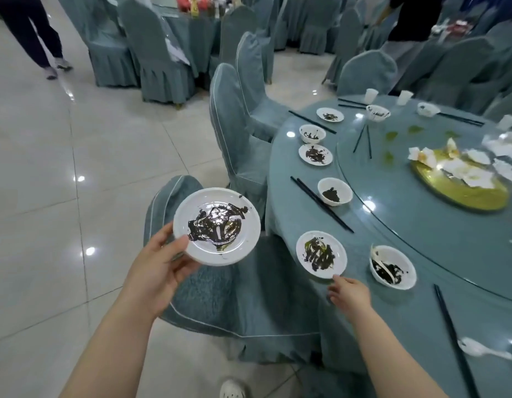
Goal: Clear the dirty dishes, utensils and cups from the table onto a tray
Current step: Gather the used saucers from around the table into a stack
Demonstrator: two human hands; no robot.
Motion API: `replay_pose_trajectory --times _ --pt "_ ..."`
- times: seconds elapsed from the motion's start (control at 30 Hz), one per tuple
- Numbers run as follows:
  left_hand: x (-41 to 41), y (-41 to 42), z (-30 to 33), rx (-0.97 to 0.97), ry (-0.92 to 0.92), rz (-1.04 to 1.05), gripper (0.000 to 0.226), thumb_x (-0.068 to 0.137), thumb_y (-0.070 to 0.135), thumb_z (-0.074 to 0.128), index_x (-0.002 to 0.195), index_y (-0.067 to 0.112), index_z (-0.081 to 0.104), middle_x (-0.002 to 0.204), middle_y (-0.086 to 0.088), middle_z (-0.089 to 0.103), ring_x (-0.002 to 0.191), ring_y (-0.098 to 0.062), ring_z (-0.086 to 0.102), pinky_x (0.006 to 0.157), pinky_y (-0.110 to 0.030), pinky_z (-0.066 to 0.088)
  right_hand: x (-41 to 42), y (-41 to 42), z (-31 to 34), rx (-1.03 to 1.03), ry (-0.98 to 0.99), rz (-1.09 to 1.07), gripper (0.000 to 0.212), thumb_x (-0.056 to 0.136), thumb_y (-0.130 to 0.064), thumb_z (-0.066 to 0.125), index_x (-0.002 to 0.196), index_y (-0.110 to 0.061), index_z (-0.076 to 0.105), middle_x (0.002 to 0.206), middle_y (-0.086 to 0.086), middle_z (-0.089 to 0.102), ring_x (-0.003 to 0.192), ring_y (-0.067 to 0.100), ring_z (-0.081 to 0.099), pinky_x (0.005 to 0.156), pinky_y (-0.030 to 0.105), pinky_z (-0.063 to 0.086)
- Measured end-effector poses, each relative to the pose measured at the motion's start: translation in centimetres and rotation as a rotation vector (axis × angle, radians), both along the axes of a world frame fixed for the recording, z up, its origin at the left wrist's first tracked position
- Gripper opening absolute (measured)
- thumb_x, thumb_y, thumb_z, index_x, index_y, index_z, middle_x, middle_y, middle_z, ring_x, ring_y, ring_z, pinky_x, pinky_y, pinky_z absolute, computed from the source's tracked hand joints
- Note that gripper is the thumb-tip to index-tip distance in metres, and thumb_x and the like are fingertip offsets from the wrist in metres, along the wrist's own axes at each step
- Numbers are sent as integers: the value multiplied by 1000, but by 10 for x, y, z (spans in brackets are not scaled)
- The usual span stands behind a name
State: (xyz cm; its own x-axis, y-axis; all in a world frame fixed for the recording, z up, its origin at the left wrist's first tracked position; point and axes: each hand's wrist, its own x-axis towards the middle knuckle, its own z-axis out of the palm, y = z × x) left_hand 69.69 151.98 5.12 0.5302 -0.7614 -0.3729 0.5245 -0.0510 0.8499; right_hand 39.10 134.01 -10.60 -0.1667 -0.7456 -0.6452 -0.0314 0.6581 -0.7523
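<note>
While no writing shows, left hand grips smeared plate.

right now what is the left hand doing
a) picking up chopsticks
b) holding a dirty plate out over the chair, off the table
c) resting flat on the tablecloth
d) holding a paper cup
b: the left hand grips the rim of a sauce-smeared white plate held above the covered chair, clear of the table, while the right hand reaches toward another dirty plate.
</note>
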Motion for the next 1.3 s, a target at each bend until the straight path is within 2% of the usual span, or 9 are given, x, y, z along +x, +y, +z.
replay_pose_trajectory --times 0.17,0.23,0.43,0.7,0.83,1.07,1.13,1.23,1.3 --pt "32 -34 2 -5 14 41 33 92 2 51 121 16 57 83 1 75 68 -10 70 56 -24 57 16 -43 -21 54 171 -119 27 88 -13 64 70 4 58 48 14 60 35 19 56 34 20 44" --pt "45 -45 1 -14 18 47 30 92 3 51 116 18 60 83 2 75 68 -11 70 57 -24 58 24 -51 -23 60 181 -104 25 89 -11 62 68 2 59 41 10 59 28 13 52 31 17 41" --pt "84 -65 -1 -43 46 31 37 91 5 54 125 19 58 92 -2 73 79 -16 63 61 -26 59 78 -58 12 -29 5 -11 10 89 -6 62 92 4 61 61 12 61 37 8 54 37 15 43" --pt "172 -69 -3 -95 111 -41 34 93 4 52 124 17 58 82 2 74 63 -9 67 55 -21 56 210 -33 132 -317 -167 163 13 91 -12 61 96 -1 61 64 6 60 47 7 52 43 17 43" --pt "226 -58 -1 -99 61 -126 38 92 5 54 129 18 55 83 2 74 62 -11 65 55 -22 55 280 -4 167 -389 -179 209 11 91 -13 62 95 -3 63 59 2 62 45 7 52 42 18 42" --pt "302 -38 -4 -78 42 -218 43 92 6 56 132 21 52 89 -3 75 68 -14 70 57 -24 55 393 35 170 -442 -84 317 7 89 -15 64 91 -8 64 63 3 68 51 11 58 45 18 44" --pt "319 -35 -5 -73 44 -240 42 92 7 56 130 23 53 90 -3 75 70 -15 70 58 -25 56 419 40 166 -446 -73 324 7 90 -18 63 93 -12 64 73 5 71 57 13 63 49 19 48" --pt "344 -34 -7 -69 54 -271 41 91 9 57 128 27 56 93 -3 74 73 -15 70 60 -25 56 457 42 160 -381 -135 325 10 96 -24 52 101 -22 60 90 2 72 73 18 72 59 30 58" --pt "361 -38 -9 -65 58 -287 41 91 10 57 129 26 56 96 -2 74 76 -15 71 62 -25 56 481 38 158 -300 -204 367 17 99 -25 45 102 -21 61 84 1 73 71 18 73 59 32 58"
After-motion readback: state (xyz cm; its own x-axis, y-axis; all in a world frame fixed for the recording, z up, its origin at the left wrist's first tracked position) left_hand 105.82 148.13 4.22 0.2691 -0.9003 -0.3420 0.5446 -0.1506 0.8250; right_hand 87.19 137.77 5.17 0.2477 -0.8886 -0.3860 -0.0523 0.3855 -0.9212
